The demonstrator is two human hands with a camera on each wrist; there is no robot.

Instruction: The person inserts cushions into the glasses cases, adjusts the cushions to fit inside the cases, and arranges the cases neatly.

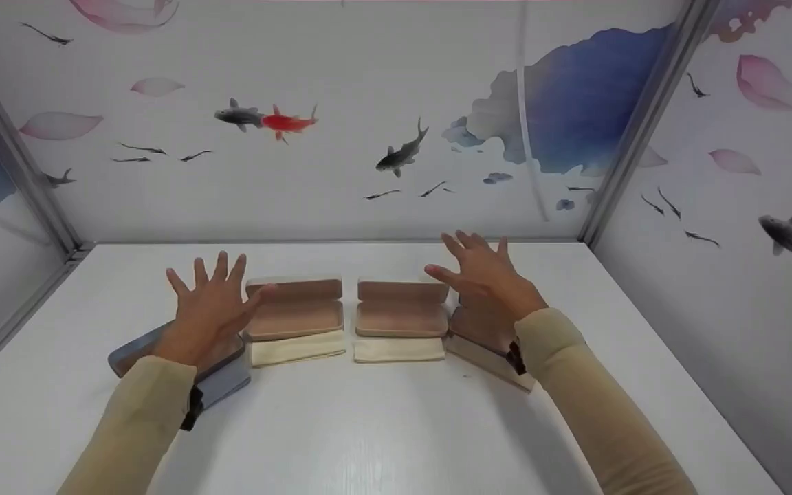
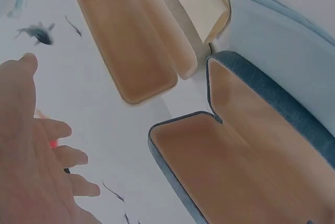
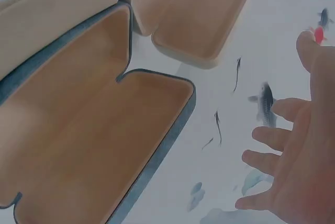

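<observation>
Four glasses cases stand opened in a shallow arc, tan linings showing. My left hand (image 1: 207,316) is spread over the leftmost blue case (image 2: 193,156), holding nothing, and hides part of it in the head view. A folded light-blue cloth (image 1: 225,382) lies before that case. Fingers apart, my right hand (image 1: 487,273) hovers over the rightmost blue-edged case (image 3: 152,124), with a folded beige cloth (image 1: 485,361) in front of it. Between the hands are two cream cases, one left (image 1: 293,318) and one right (image 1: 401,318). Each has a folded cream cloth (image 1: 399,349) in front.
The cases and cloths rest on a white table (image 1: 368,426). White panels (image 1: 341,185) printed with fish and petals rise behind it and at both sides, joined by grey metal posts (image 1: 643,124).
</observation>
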